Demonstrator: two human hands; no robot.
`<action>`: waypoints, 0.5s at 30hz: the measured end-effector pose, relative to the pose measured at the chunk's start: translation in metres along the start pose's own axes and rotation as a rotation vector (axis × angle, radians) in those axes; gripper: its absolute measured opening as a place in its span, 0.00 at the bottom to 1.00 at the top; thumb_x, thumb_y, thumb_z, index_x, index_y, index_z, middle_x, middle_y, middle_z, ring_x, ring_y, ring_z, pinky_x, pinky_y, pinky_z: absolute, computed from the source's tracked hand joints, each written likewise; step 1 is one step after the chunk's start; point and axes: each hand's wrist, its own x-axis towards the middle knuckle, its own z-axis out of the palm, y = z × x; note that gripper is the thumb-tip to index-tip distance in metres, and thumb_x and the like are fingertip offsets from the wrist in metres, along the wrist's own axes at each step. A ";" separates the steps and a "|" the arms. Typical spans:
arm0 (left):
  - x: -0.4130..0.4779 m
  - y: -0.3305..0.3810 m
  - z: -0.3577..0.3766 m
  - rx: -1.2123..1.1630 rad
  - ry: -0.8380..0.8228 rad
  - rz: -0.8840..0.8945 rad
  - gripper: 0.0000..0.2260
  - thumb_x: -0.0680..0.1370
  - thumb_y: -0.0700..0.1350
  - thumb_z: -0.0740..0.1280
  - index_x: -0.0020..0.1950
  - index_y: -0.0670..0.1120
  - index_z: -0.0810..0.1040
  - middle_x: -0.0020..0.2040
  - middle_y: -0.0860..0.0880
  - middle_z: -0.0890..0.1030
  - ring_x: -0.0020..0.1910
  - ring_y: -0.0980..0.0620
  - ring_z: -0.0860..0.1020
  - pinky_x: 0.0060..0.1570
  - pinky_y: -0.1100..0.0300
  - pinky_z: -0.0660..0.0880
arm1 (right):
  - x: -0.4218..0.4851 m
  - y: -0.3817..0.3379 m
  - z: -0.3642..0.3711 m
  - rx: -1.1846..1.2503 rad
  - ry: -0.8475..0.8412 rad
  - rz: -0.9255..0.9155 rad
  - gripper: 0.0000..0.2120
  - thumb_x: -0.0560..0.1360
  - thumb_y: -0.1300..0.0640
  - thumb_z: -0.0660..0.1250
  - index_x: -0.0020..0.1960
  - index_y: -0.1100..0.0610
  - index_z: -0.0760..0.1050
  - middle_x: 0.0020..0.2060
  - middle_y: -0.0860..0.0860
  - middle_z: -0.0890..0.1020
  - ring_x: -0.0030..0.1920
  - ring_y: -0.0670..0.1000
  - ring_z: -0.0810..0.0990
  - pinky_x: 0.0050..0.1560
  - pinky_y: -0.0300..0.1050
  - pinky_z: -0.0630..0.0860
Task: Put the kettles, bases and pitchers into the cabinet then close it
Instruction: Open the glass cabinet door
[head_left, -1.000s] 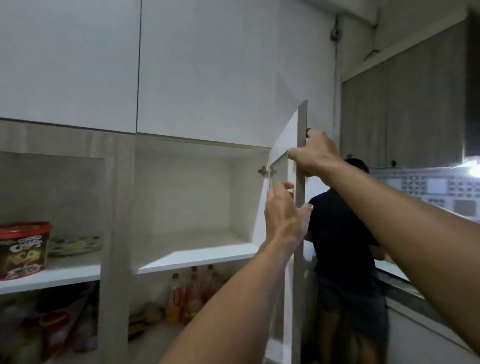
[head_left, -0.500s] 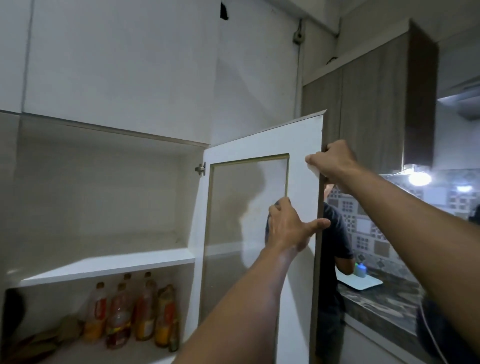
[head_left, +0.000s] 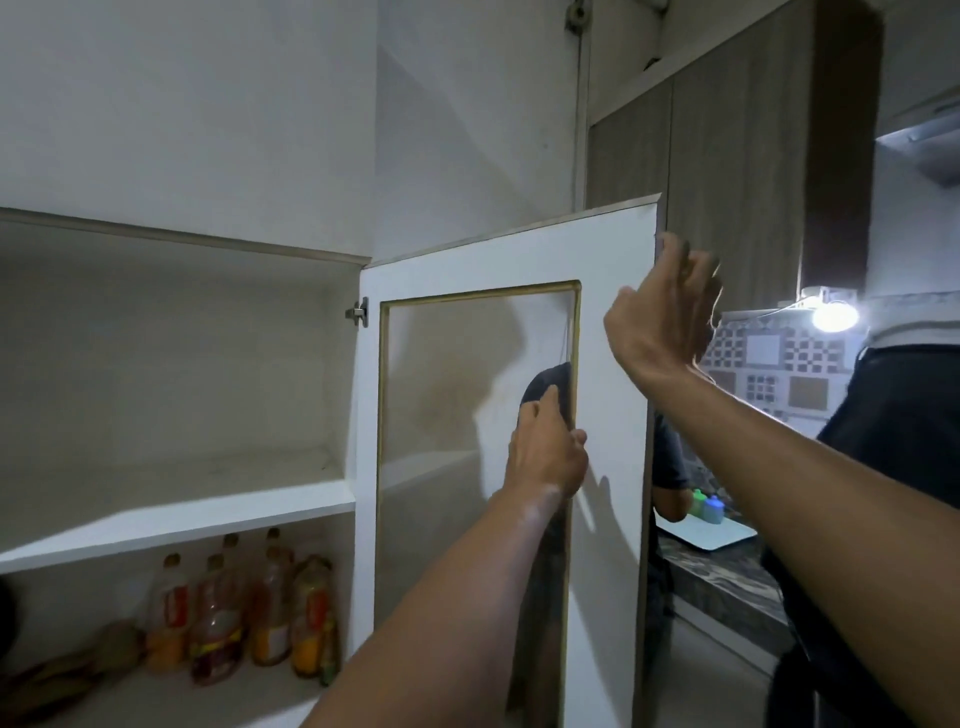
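Observation:
The white cabinet door (head_left: 608, 291) with a glass pane stands swung wide open to the right of the cabinet (head_left: 171, 509). The upper shelf inside holds nothing. My left hand (head_left: 548, 452) presses flat against the pane's right edge with straight fingers. My right hand (head_left: 667, 306) hovers by the door's outer edge near its top, fingers spread and loose, holding nothing. No kettle, base or pitcher is in view.
Several bottles (head_left: 244, 608) stand on the lower shelf. Another person in a dark shirt (head_left: 667, 467) stands behind the door at a dark counter (head_left: 727, 577) with a white board. A dark shape (head_left: 904, 415) fills the right edge. A lamp (head_left: 834, 314) glows under the wooden wall cabinets.
The door has swung further open to the right. My right hand has let go of the door's edge and opened. My left hand stays on the pane.

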 end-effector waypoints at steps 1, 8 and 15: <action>-0.005 -0.006 -0.007 0.020 0.020 -0.012 0.25 0.81 0.43 0.62 0.77 0.46 0.60 0.71 0.44 0.68 0.71 0.44 0.68 0.66 0.51 0.68 | -0.010 -0.006 -0.001 -0.003 0.031 -0.122 0.23 0.73 0.62 0.66 0.68 0.55 0.68 0.65 0.57 0.71 0.64 0.60 0.72 0.58 0.57 0.74; -0.085 -0.097 -0.116 0.226 0.225 -0.198 0.24 0.81 0.49 0.61 0.75 0.42 0.62 0.72 0.42 0.67 0.70 0.40 0.68 0.67 0.47 0.67 | -0.124 -0.072 0.026 0.010 -0.476 -0.318 0.23 0.76 0.59 0.61 0.71 0.55 0.67 0.65 0.58 0.74 0.63 0.62 0.73 0.59 0.57 0.74; -0.214 -0.205 -0.286 0.521 0.420 -0.509 0.24 0.80 0.52 0.62 0.72 0.43 0.64 0.71 0.42 0.67 0.69 0.38 0.68 0.66 0.44 0.67 | -0.325 -0.189 0.079 0.150 -1.017 -0.405 0.25 0.77 0.51 0.63 0.74 0.52 0.65 0.70 0.60 0.72 0.67 0.65 0.70 0.66 0.59 0.71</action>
